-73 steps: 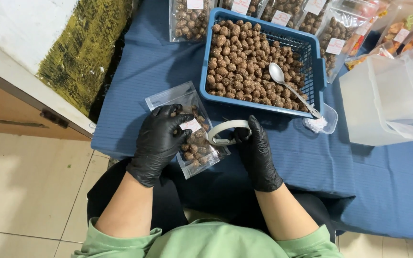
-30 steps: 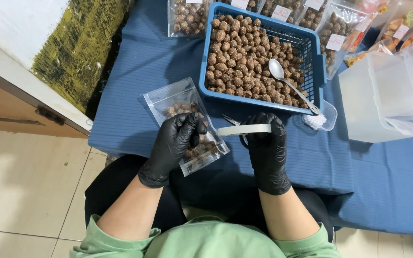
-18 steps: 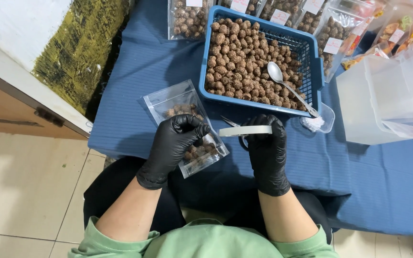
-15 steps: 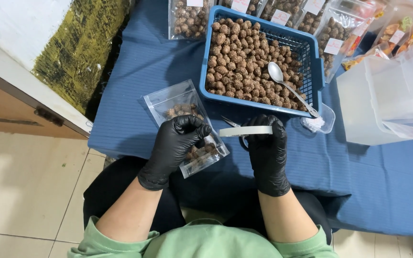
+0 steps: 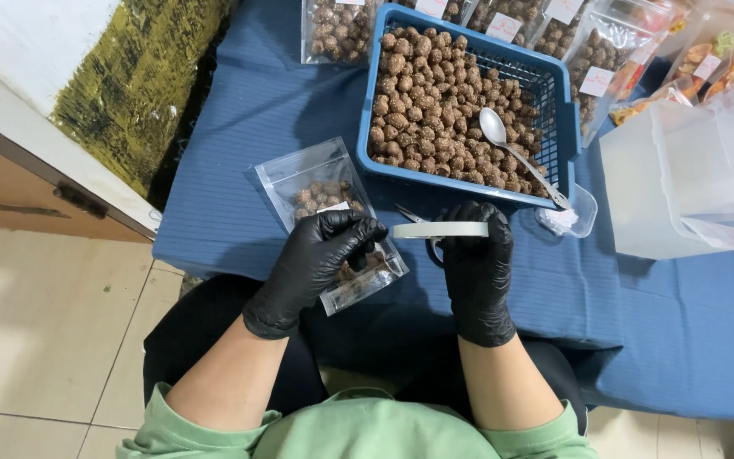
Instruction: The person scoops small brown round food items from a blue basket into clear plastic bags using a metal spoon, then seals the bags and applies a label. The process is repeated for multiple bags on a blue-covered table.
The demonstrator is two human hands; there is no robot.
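Both hands wear black gloves. My right hand [image 5: 475, 268] grips a thin white roll of tape [image 5: 440, 229], held edge-on above the blue tablecloth [image 5: 239, 144]. My left hand [image 5: 320, 255] rests on a clear plastic pouch [image 5: 320, 191] partly filled with small brown snack balls, its fingertips close to the tape's left end. Whether the left fingers pinch a loose tape end cannot be made out. Just beyond the hands stands a blue plastic basket [image 5: 567, 127] heaped with brown balls, a metal spoon [image 5: 511, 149] lying in it.
Several filled, labelled pouches [image 5: 333, 30] line the table's far edge. A translucent plastic box [image 5: 681, 183] stands at the right, and a small clear cup [image 5: 575, 217] sits by the basket's corner. Scissors [image 5: 414, 217] lie partly hidden under my right hand. Tiled floor is at the left.
The tape roll has turned from showing its ring face to edge-on and risen slightly. My left hand has slid down the pouch toward the tape. Little has moved in the last half second.
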